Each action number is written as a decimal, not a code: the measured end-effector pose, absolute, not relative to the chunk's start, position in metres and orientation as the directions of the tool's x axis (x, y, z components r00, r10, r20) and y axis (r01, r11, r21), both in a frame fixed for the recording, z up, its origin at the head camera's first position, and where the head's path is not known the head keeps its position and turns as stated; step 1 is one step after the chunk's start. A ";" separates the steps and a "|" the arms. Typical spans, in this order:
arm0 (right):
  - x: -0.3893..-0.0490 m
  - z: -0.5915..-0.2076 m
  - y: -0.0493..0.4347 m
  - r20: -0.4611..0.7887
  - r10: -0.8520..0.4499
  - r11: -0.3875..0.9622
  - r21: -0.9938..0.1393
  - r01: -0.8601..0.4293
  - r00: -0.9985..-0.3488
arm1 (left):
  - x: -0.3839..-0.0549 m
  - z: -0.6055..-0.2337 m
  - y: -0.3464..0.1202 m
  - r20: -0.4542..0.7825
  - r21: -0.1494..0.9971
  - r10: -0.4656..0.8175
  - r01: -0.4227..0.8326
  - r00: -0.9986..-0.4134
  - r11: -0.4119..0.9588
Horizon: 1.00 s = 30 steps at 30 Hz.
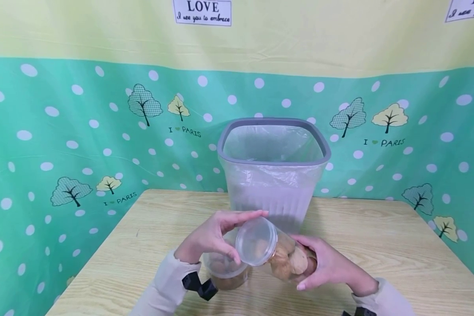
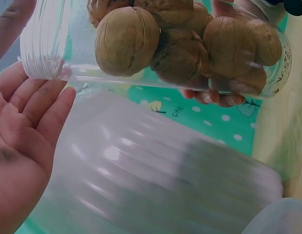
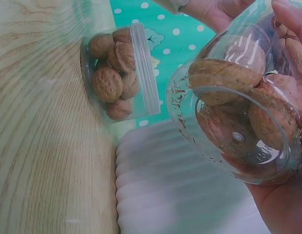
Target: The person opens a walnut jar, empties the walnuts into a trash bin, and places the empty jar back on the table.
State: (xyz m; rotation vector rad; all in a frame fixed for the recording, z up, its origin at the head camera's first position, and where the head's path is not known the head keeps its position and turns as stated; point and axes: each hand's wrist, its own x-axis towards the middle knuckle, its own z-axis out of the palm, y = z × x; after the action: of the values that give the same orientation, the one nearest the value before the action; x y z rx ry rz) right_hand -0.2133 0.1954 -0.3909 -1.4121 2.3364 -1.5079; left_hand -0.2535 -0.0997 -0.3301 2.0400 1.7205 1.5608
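A clear plastic jar (image 1: 274, 268) of walnuts (image 2: 126, 41) is tilted above the table, its lidded end up and toward the left. My right hand (image 1: 332, 265) grips it near the base, thumb on the near side. At the other end, my left hand (image 1: 207, 237) holds the translucent lid (image 1: 256, 241) between thumb and fingers. Brown crumbs lie along the jar's bottom edge in the right wrist view. Upright on the table behind my left hand stands a second lidded jar (image 3: 114, 73), also with several walnuts inside; the hand and tilted jar partly cover it in the head view.
Just beyond the hands stands a pale waste bin (image 1: 268, 188) with a grey rim and a clear liner bag. The wood-grain table (image 1: 142, 245) reaches back to a green and yellow printed cloth (image 1: 102, 153) hanging behind and at the sides.
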 end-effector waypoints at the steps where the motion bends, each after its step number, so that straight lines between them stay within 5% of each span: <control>1: -0.213 -0.391 0.196 0.417 -0.691 0.118 -0.742 -0.660 -0.591 | -0.253 -0.330 -0.100 0.638 0.594 0.758 0.712 -0.133 -0.374; 14: -0.211 -0.390 0.197 0.427 -0.659 0.165 -0.720 -0.674 -0.619 | -0.243 -0.328 -0.097 0.628 0.678 0.744 0.630 -0.229 -0.378; 30: -0.211 -0.391 0.196 0.510 -0.563 0.245 -0.648 -0.721 -0.650 | -0.235 -0.328 -0.094 0.559 0.792 0.680 0.550 -0.475 -0.266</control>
State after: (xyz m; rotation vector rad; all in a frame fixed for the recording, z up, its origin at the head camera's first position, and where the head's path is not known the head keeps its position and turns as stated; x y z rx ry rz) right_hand -0.2113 0.1962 -0.3908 -1.3623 2.6097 -1.5233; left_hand -0.2355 -0.0936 -0.3279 1.5488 1.8333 1.8574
